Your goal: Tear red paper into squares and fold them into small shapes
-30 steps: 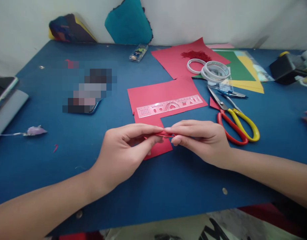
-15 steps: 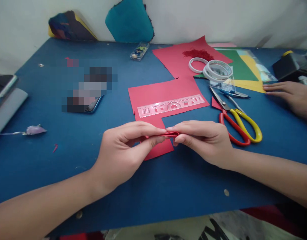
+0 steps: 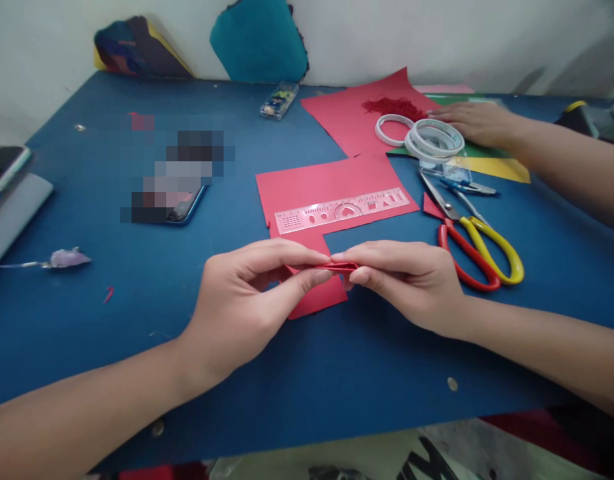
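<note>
My left hand point(image 3: 247, 300) and my right hand point(image 3: 407, 280) meet just above the blue table point(image 3: 137, 300), and both pinch a small folded strip of red paper point(image 3: 339, 266) between thumb and fingers. Under the strip lies a cut sheet of red paper point(image 3: 327, 183). A pink transparent stencil ruler point(image 3: 343, 210) rests on that sheet, just beyond my fingertips.
Red-and-yellow scissors point(image 3: 474, 243) lie right of my right hand. Tape rolls point(image 3: 427, 139), coloured paper sheets point(image 3: 487, 163) and another red sheet point(image 3: 357, 117) sit farther back. Another person's hand point(image 3: 474, 120) rests by the tape. A phone point(image 3: 179, 210) lies on the left.
Another person's hand has come in from the right edge and reached left and back to the tape rolls. My own hands have barely moved, still pinching the red strip.
</note>
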Demonstrator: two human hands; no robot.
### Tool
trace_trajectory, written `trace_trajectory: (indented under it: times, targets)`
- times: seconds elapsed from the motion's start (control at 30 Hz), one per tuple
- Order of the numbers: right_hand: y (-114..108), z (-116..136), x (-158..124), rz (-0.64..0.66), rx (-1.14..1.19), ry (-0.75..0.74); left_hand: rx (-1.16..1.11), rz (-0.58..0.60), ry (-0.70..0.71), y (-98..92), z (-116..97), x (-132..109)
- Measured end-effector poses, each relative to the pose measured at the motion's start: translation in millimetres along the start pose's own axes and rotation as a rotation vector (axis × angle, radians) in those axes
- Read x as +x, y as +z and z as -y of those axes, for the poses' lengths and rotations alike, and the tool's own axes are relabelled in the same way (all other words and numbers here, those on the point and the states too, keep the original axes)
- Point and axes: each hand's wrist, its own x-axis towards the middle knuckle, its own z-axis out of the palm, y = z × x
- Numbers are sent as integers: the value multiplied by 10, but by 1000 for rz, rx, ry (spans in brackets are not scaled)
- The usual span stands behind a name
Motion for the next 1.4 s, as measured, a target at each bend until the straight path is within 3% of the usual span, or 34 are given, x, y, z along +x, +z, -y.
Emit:
trace_trajectory:
  times: [0.8, 1.17, 1.4]
  targets:
    - [7, -17, -6, 1, 18, 7, 7, -1, 143, 3, 31, 5]
    - [11, 2, -17, -7, -17, 7, 32, -2, 118, 11, 39, 3]
    - [41, 27, -56, -85, -55, 30, 61, -26, 99, 13, 34, -11]
